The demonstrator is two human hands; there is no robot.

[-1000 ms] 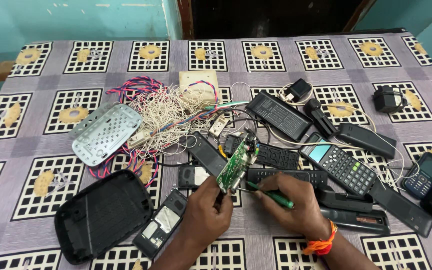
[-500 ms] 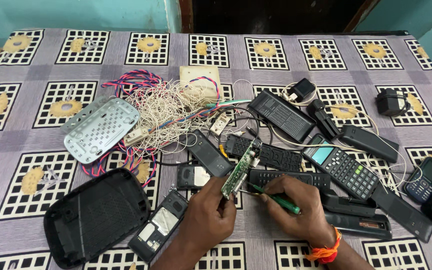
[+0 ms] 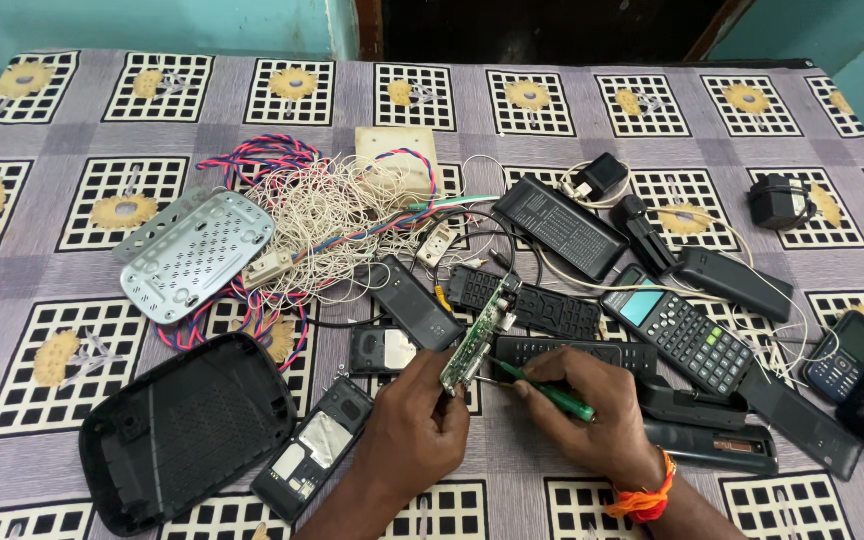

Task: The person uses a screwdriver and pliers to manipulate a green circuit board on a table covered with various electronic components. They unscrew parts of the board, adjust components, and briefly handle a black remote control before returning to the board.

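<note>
Two hands clamped, left hand [image 3: 414, 432] on circuit board [image 3: 480, 335], right hand [image 3: 582, 415] on green screwdriver [image 3: 550, 394]

The long circuit board [image 3: 480, 335] looked green and matt with shiny metal specks. The screwdriver [image 3: 552, 396] had a glossy green plastic handle. The patterned tablecloth [image 3: 652, 130] was smooth cloth.

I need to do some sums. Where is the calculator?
In the head view, the dark calculator with a teal screen lies right of centre, just beyond the right hand, among black remotes.
</note>
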